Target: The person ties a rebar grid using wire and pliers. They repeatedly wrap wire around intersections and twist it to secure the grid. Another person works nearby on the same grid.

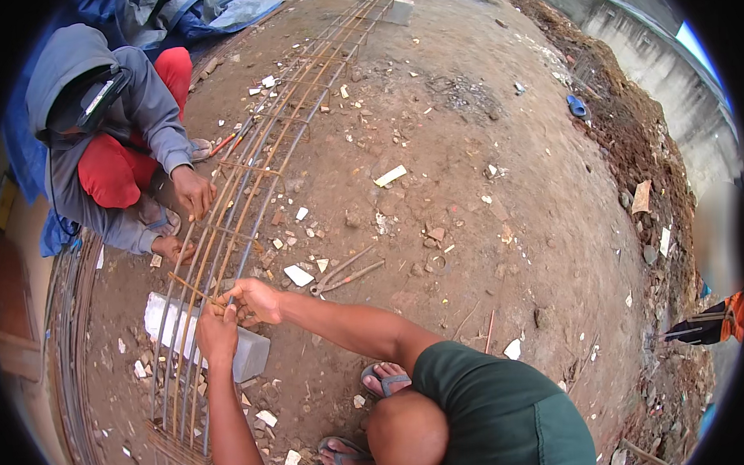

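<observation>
A long rebar cage, its parallel steel bars crossed by rusty stirrups, runs from the lower left to the top. My left hand pinches the end of a rusty stirrup lying across the bars. Against its fingertips, my right hand curls its fingers at the outer bar; its exact grip is hidden. Beneath the cage is a pale block. Long-handled pincers lie open on the dirt to the right. A co-worker's two hands are at the bars farther up, apart from mine.
The co-worker in a grey hooded top squats left of the cage. Bundled stirrups sit at its near end, and long bars lie at far left. Tile shards litter the dirt. Another block supports the far end.
</observation>
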A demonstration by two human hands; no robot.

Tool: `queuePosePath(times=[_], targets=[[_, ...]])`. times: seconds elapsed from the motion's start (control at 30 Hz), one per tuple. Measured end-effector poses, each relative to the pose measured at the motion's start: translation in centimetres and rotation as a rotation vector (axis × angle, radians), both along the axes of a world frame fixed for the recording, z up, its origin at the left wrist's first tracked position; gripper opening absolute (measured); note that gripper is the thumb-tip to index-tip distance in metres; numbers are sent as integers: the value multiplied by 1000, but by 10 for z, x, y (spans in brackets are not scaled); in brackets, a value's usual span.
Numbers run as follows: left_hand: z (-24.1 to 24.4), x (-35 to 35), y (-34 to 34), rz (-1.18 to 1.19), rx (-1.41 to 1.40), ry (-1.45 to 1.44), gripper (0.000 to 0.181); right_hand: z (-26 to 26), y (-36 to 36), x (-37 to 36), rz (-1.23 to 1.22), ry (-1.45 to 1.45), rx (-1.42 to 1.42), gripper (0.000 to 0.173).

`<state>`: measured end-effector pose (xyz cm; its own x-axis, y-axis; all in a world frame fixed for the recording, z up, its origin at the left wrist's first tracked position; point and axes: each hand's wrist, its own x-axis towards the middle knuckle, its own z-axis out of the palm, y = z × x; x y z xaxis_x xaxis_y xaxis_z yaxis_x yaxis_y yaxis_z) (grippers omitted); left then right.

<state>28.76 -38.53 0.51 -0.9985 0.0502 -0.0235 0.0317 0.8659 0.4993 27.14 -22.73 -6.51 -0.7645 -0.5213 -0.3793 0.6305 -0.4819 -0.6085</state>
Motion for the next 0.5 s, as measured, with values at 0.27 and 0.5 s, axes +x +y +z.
queuePosePath(times=[0.27, 0.5], targets=[[14, -13, -2, 61, -66, -65, 43, 34, -33, -36, -69, -240, 308, 56], [5, 7, -14, 57, 41, -86, 36, 16, -34, -23, 54, -168, 223, 73]])
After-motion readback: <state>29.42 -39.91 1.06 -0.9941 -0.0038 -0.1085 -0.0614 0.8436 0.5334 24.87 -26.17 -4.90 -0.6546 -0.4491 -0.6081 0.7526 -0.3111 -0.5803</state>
